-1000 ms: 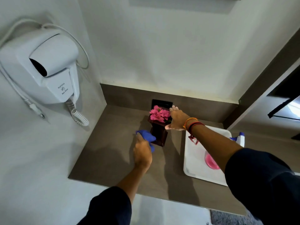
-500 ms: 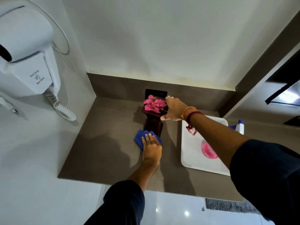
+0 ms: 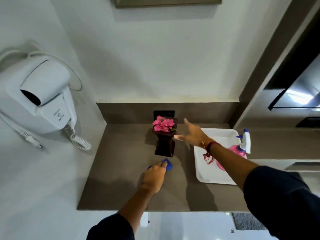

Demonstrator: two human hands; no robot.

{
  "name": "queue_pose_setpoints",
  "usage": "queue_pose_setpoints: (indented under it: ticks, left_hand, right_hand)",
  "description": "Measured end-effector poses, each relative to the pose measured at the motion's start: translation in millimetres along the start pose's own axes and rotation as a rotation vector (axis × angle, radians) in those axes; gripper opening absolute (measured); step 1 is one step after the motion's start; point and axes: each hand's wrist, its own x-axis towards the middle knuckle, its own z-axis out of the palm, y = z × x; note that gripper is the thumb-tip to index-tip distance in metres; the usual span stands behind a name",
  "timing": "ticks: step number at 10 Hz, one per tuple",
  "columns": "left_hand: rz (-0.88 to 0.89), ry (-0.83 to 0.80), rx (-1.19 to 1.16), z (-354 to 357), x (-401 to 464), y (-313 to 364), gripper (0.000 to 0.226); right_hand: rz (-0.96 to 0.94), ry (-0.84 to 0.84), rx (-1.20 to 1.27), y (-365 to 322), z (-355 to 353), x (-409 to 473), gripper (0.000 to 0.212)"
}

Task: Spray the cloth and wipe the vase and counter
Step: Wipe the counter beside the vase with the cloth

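Observation:
A dark brown vase [image 3: 164,144] with pink flowers [image 3: 163,125] stands upright near the back of the grey-brown counter [image 3: 117,170]. My left hand [image 3: 155,175] presses a blue cloth [image 3: 168,165] flat on the counter just in front of the vase. My right hand [image 3: 192,133] hovers open to the right of the vase's top, fingers spread, not touching it. A pink spray bottle [image 3: 241,148] with a white and blue trigger head lies on the white tray [image 3: 206,174], partly hidden by my right forearm.
A white wall-mounted hair dryer [image 3: 39,99] with a coiled cord hangs on the left wall. A dark socket plate [image 3: 164,113] sits on the backsplash behind the vase. The counter's front edge runs below my arms, with a grey mat [image 3: 247,221] on the floor.
My right hand has let go of the vase's top and opened, moving right. My left hand has slid the blue cloth from the vase's base toward me on the counter.

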Motion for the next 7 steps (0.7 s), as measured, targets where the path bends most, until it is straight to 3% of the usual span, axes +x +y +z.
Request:
queue_pose_setpoints:
  ticks: [1, 2, 3, 4, 5, 6, 7]
  left_hand:
    - [0.064, 0.068, -0.124, -14.4, 9.2, 18.3, 0.048]
    - [0.230, 0.111, -0.155, -25.9, 32.1, 65.8, 0.051]
    - [0.387, 0.148, -0.154, -28.0, 48.3, 116.1, 0.050]
    - [0.440, 0.137, -0.017, -12.3, 58.1, 146.1, 0.053]
    - [0.424, 0.057, 0.123, 7.1, 63.3, 161.1, 0.057]
    - [0.407, -0.100, 0.278, 28.7, 60.3, 162.6, 0.050]
    - [0.415, -0.132, 0.270, 35.4, 62.6, 158.6, 0.047]
  right_hand:
    - [0.283, 0.012, 0.193, 44.7, 17.5, -37.4, 0.079]
    - [0.509, -0.208, 0.721, 82.6, 25.0, -72.1, 0.077]
    - [0.496, -0.076, 1.169, 105.8, 13.2, -82.5, 0.035]
    - [0.482, 0.126, 1.166, 127.9, 10.1, -79.9, 0.028]
    - [0.428, 0.164, 0.824, 146.4, 19.6, -84.8, 0.038]
    - [0.307, 0.038, 0.379, 157.4, 38.8, -86.9, 0.047]
    - [0.268, 0.023, 0.225, 159.1, 51.3, -88.4, 0.057]
